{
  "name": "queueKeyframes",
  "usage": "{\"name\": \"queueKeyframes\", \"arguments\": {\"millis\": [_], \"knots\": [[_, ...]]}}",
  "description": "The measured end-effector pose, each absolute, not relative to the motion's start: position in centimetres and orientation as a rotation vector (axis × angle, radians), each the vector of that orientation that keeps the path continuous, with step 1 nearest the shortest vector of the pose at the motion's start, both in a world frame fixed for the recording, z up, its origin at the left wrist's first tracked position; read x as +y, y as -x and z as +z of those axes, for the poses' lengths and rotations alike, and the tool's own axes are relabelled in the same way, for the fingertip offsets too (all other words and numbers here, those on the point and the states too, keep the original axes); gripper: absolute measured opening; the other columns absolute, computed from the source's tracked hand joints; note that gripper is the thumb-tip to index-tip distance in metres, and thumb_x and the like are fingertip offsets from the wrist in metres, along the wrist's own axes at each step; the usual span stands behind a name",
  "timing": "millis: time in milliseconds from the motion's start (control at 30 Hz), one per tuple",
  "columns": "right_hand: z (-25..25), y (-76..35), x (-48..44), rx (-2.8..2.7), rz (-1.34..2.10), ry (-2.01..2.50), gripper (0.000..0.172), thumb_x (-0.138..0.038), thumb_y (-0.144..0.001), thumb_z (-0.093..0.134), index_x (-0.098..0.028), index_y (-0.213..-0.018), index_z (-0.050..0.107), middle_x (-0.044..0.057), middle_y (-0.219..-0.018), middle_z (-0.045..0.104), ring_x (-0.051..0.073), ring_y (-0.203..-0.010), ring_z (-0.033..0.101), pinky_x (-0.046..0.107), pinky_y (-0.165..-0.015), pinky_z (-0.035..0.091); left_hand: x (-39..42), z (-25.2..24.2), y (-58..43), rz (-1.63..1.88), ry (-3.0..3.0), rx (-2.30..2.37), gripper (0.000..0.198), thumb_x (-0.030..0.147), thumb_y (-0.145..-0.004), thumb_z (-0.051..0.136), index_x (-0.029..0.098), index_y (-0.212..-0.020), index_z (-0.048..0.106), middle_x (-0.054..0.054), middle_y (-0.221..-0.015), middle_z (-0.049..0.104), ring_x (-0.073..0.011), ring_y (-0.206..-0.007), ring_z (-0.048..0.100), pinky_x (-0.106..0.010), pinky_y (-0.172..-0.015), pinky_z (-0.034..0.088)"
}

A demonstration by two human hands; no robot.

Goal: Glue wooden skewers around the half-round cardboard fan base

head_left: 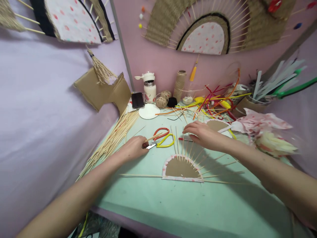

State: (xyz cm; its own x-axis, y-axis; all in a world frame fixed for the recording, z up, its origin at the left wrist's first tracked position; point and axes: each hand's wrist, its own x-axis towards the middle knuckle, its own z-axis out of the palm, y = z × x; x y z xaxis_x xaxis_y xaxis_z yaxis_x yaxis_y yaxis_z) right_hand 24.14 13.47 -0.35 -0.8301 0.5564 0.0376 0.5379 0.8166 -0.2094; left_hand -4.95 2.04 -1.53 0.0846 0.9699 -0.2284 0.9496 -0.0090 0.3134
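Note:
A half-round cardboard piece with a pink-spotted fabric edge lies flat on the table, thin bamboo sticks fanning out from it. My left hand is closed on a bamboo stick, which points right over the scissors. Those scissors, with one red and one yellow handle loop, lie beside its fingertips, blades partly hidden by the hand. My right hand hovers by the upper stick ends, thumb and index finger apart. Under it lies a thin red-tipped object, partly covered.
A long bundle of bamboo sticks lies left. Along the back stand a white bottle, twine balls, a twine spool and tangled coloured pipe cleaners. Spotted fabric lies right, cardboard leans left.

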Motion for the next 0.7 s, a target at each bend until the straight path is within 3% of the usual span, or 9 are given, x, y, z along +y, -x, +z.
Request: {"name": "queueKeyframes", "arguments": {"millis": [700], "knots": [[0.1, -25.0, 13.9, -2.934, 0.259, 1.02, 0.034, -0.017, -0.09, 0.043, -0.018, -0.115, 0.066, 0.012, -0.122, 0.064, 0.028, -0.115, 0.053, 0.042, -0.09, 0.038, 2.1, -1.4, 4.8, 0.093, -1.982, 1.844, 0.018, 0.033, -0.077, 0.054, 0.021, -0.085, 0.065, -0.005, -0.09, 0.069, -0.0223, -0.083, 0.063, -0.028, -0.068, 0.042]]}}
